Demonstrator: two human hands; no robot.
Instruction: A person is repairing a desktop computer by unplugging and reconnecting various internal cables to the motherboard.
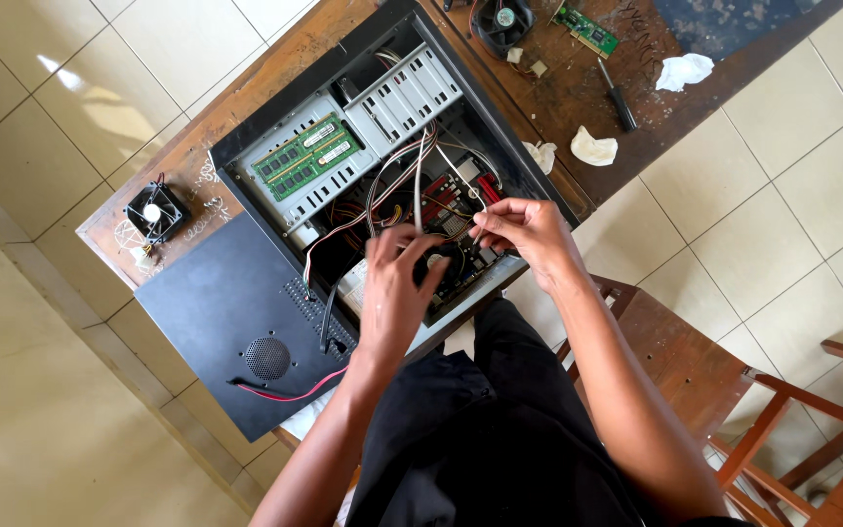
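An open black computer case (246, 137) lies on a worn wooden table (578, 93). Inside it, two green memory sticks (306, 157) rest on a grey drive cage (400, 98), and a bundle of grey and coloured cables (404, 176) runs down toward a red motherboard (441, 200). My left hand (392, 288) reaches into the case with its fingers closed around the cable bundle, just over a black cooler fan (449, 265). My right hand (529, 229) pinches a thin white cable (456, 168) at the case's near right edge.
The black side panel (217, 312) lies left of the case with a red wire on it. A loose black fan (153, 212) sits at the table's left corner. Another fan (502, 21), a green card (585, 31), a screwdriver (618, 96) and crumpled tissues (592, 148) lie far right. Wooden chairs (782, 400) stand at right.
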